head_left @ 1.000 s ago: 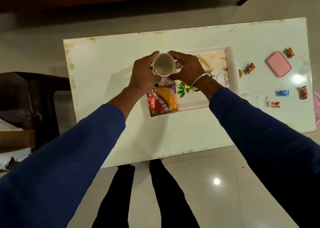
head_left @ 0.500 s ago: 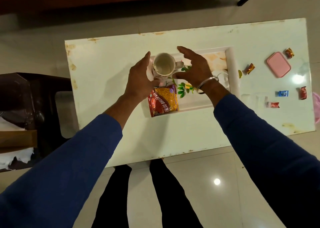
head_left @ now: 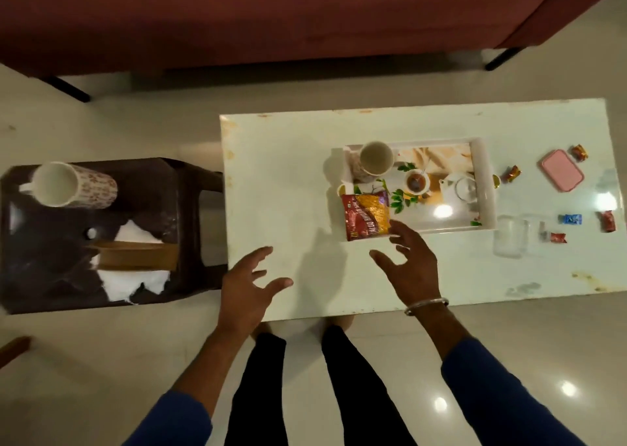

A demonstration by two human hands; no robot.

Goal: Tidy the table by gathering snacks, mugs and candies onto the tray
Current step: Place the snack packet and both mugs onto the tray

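White table (head_left: 288,181): one tray (head_left: 483,181), two mugs (head_left: 375,159), five candies (head_left: 512,173).

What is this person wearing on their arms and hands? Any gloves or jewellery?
No gloves: both hands are bare. Each arm has a long blue sleeve pushed up, so the forearms show. The right hand has a thin silver bangle round the wrist; the left hand shows no jewellery that I can see. Below them are black trousers.
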